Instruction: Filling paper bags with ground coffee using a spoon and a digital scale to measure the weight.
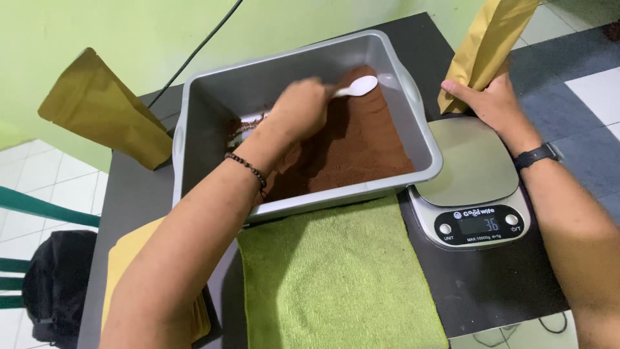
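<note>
Starting at the far left, a flat kraft-gold pouch [106, 116] with a matte, slightly creased skin leans at the edge of the dark counter [491, 284], and a pale yellow stack of more pouches [129, 258] lies partly under my forearm. Next comes my left hand [298, 110], a beaded bracelet [248, 169] on its wrist, reaching into the grey plastic tub [284, 81]. My fingers are curled tight around the handle of a white plastic spoon [357, 86], whose smooth oval bowl hovers just above the powder. That brown powder [352, 152] is fine and dry-looking, reddish, heaped toward the right side of the tub with scooped furrows in it. In front of the tub lies a green terry towel [336, 271], nubbly and rectangular. Further right sits a kitchen scale [471, 187] with a brushed-metal platform and a lit digital panel. My right hand [491, 103], a black watch [537, 155] on the wrist, grips the bottom of another golden pouch [487, 48], fingers wrapped round it, holding it upright on the scale's back edge.
</note>
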